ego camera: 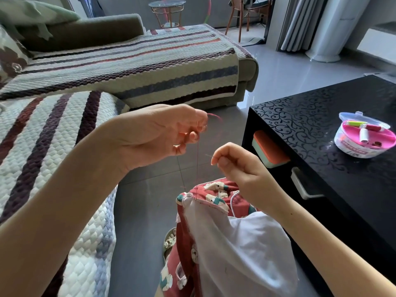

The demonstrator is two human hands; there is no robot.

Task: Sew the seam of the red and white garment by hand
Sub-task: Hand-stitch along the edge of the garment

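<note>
The red and white garment point(225, 243) hangs in front of me, its white lining outward and its red bear-print edge on top. A red thread point(197, 163) runs taut from the seam up to my left hand point(162, 133), whose fingertips pinch it well above the cloth. My right hand point(233, 166) is just above the garment's top edge, thumb and forefinger pinching a thin needle point(209, 156) that points left.
A black patterned coffee table point(321, 129) stands on the right, with a round sewing kit point(364, 138) of thread spools on it and an orange-lidded box point(270, 148) in its shelf. A striped quilted sofa cover point(64, 146) lies to the left. Grey tiled floor point(145, 200) lies between.
</note>
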